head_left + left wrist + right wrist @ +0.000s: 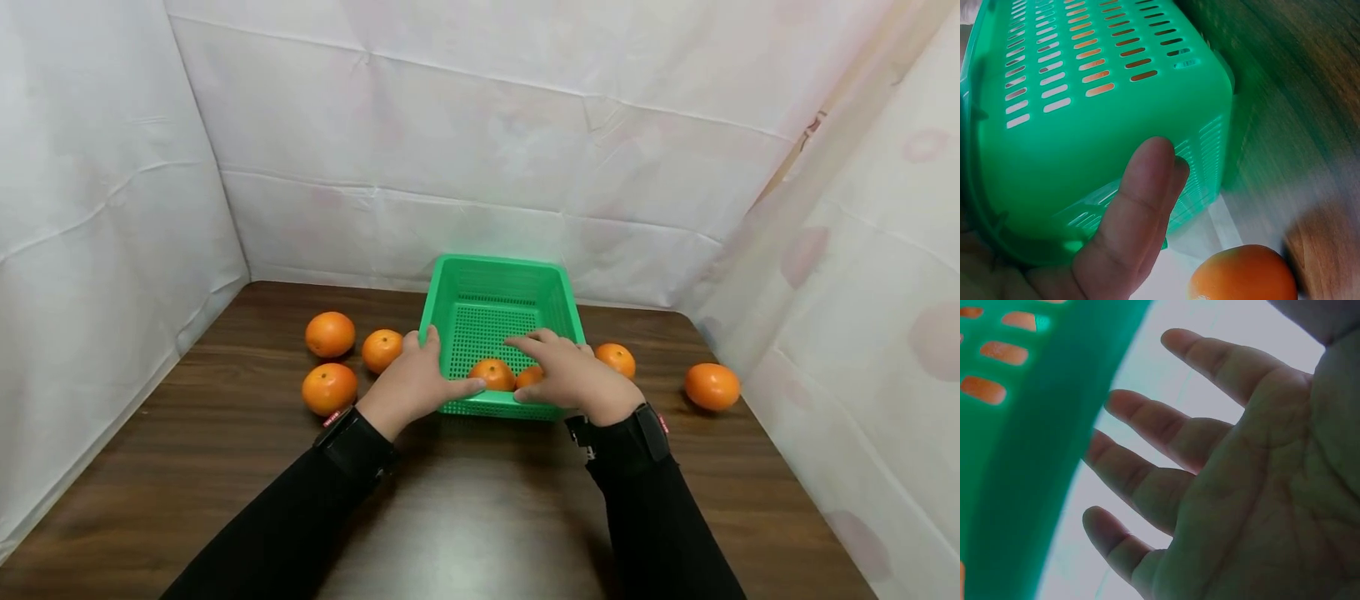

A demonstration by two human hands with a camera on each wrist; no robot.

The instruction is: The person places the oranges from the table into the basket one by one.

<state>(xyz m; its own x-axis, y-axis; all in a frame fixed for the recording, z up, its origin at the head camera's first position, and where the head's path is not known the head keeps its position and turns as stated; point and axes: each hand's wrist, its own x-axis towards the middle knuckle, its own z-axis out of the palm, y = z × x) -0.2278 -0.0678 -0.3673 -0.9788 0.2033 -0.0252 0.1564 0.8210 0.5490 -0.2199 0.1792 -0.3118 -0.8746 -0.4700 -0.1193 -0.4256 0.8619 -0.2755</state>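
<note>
A green plastic basket (497, 265) stands on the table, with oranges, one of them this orange (492, 372), at its near end. My left hand (411, 379) is at the near left corner, its thumb reaching toward the front rim. In the left wrist view, its fingers (1129, 219) run fairly straight along the basket's outer wall. My right hand (573, 375) is over the near right corner, thumb by the front rim. Its fingers (1154, 425) look spread and straight beside the basket rim in the right wrist view; contact there is unclear.
Left of the basket lie three oranges: a back orange (330, 334), a front orange (329, 389) and a nearer orange (382, 350). On the right are an orange (617, 359) beside the basket and another orange (712, 387) near the table edge. White sheets (465, 150) enclose the brown table (465, 517).
</note>
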